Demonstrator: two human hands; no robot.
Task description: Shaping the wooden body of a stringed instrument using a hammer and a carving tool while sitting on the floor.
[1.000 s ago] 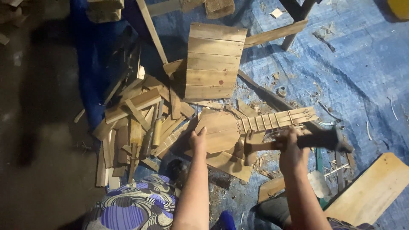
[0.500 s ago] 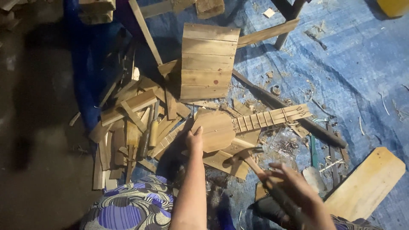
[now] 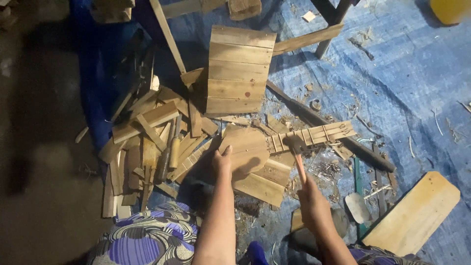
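Since half a second earlier, the right hand (image 3: 314, 206), fingers wrapped round the hammer (image 3: 296, 147), had swung its head down onto the guitar-shaped wood (image 3: 250, 149) at frame centre; the left hand (image 3: 222, 162), fingers pressed together, steadied it.

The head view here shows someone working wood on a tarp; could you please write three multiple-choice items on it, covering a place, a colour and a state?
1. Where does the hammer head sit?
A. on the guitar-shaped piece's neck
B. on the slatted panel
C. on the bare floor

2. What colour is the tarp?
A. green
B. blue
C. red

3. What is the left hand doing?
A. hanging free
B. gripping a saw
C. pressing on the guitar-shaped piece

Answers: 1 A, the head meets the fretted neck; 2 B, blue sheet under everything; 3 C, its fingers rest on the rounded body while the right hand grips the hammer handle.
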